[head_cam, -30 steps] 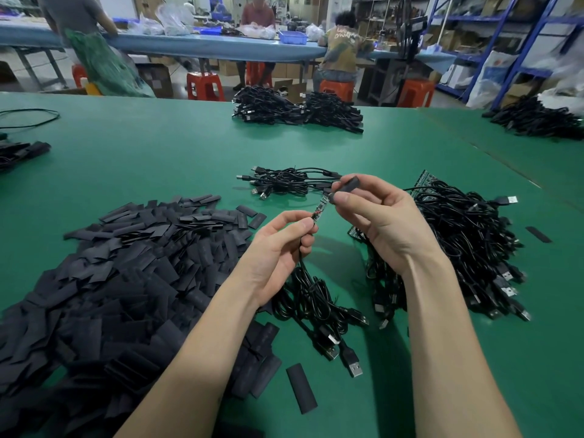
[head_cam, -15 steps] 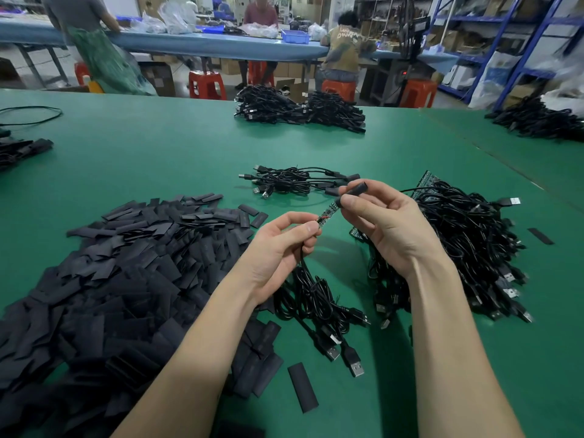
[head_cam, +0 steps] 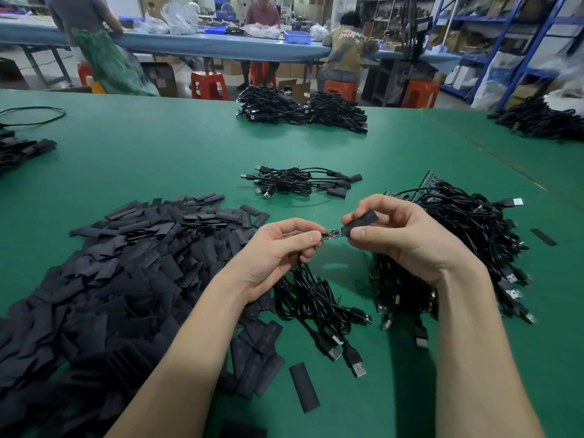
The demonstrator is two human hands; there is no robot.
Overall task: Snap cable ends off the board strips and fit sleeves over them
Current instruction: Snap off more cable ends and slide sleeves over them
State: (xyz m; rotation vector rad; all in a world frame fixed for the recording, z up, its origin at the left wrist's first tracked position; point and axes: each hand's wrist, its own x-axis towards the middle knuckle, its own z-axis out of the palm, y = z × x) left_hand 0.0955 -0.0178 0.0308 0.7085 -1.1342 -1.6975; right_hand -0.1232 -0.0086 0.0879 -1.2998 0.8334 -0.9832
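My left hand (head_cam: 278,251) pinches a black cable just behind its small circuit-board end (head_cam: 331,234), and several more cables (head_cam: 319,306) hang from this hand to the table. My right hand (head_cam: 401,235) pinches a black sleeve (head_cam: 360,221) whose mouth sits over the tip of that board end; part of the board still shows between my hands. A big heap of flat black sleeves (head_cam: 120,273) lies to the left. To the right lies a pile of black cables on green board strips (head_cam: 455,235).
A small bundle of sleeved cables (head_cam: 300,181) lies just beyond my hands on the green table (head_cam: 158,159). Larger cable piles (head_cam: 300,110) sit at the far edge and far right. Loose sleeves (head_cam: 305,387) lie near my forearms. People work at a blue table behind.
Both hands have lowered and the board end has turned from steeply tilted to nearly level. The sleeve in my right hand has slid a little further onto the board.
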